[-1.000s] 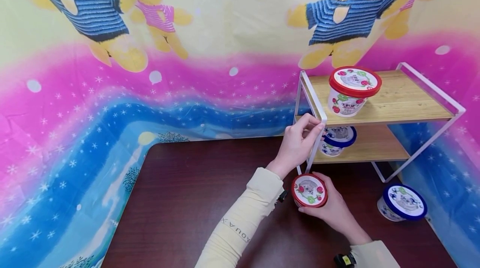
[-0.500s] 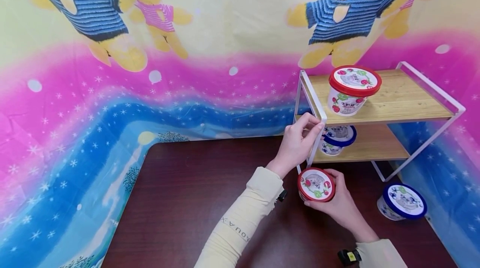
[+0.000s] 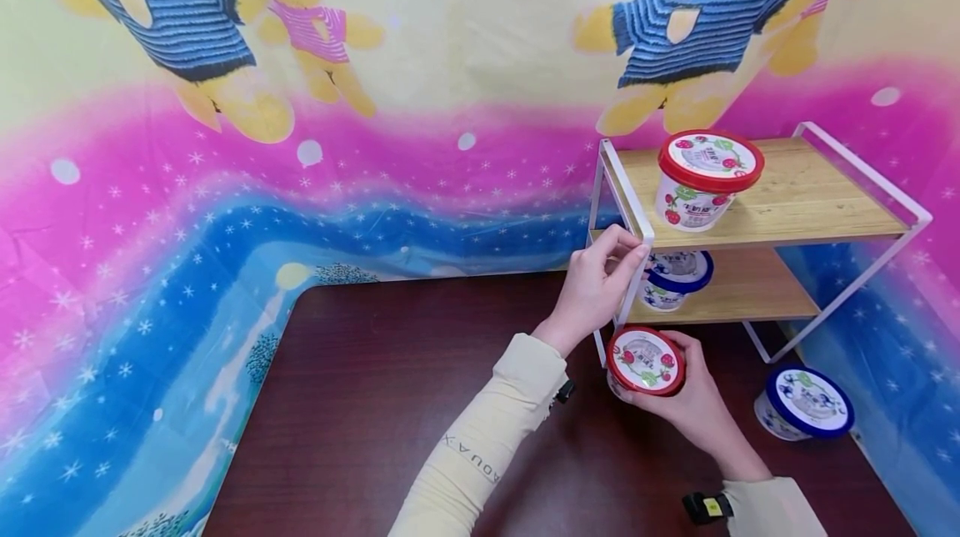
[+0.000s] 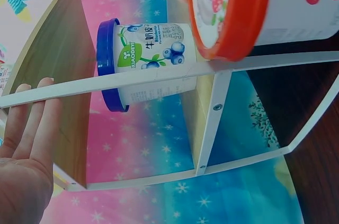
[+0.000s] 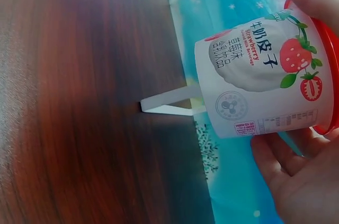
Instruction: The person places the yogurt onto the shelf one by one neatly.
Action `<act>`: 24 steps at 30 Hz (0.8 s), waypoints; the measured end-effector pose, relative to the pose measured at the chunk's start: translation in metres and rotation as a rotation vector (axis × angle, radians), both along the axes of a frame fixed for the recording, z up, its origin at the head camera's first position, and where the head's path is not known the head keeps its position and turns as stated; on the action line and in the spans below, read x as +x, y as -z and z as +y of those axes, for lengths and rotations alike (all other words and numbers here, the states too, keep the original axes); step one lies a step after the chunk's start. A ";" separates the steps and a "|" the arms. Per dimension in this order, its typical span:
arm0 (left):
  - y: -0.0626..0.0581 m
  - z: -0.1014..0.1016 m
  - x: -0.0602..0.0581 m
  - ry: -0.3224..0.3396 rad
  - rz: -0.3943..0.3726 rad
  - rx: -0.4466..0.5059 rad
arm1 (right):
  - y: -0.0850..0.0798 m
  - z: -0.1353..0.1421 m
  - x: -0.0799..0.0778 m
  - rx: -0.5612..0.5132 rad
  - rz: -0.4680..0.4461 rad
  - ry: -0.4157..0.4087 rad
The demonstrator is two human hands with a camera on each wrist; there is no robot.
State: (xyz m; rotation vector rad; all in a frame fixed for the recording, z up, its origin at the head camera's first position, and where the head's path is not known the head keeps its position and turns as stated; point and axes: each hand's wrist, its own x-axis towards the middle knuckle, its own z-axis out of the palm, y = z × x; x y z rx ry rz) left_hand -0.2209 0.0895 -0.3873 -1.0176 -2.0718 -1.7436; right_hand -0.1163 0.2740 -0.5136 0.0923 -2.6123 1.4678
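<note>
My left hand (image 3: 591,291) pinches the white front left post of a two-tier shelf rack (image 3: 817,199). In the left wrist view its fingers (image 4: 39,123) lie against the metal bar. My right hand (image 3: 701,408) grips a red-lidded strawberry milk tub (image 3: 647,360), thumb on one side and fingers on the other. The right wrist view shows this tub (image 5: 265,70) raised off the table, in front of the rack's lower left. On the lower shelf stands a blue-lidded blueberry tub (image 3: 678,268), partly hidden by the post and upper board.
Another red-lidded strawberry tub (image 3: 708,166) stands on the upper shelf, at its left. A second blue-lidded tub (image 3: 810,399) sits on the dark wooden table (image 3: 360,404), right of my right hand. A printed bear cloth (image 3: 465,187) covers the walls behind.
My right hand has moved the strawberry tub to the right and slightly up, closer to the lower shelf's front. The left hand has stayed at the post.
</note>
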 end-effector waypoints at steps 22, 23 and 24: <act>-0.001 0.000 0.001 -0.013 -0.020 -0.024 | -0.025 0.021 -0.001 0.049 -0.001 0.055; -0.001 0.000 0.001 -0.014 -0.019 -0.024 | -0.026 0.022 -0.001 0.047 0.003 0.059; -0.001 0.000 0.001 -0.016 -0.018 -0.025 | -0.026 0.022 -0.001 0.045 0.007 0.062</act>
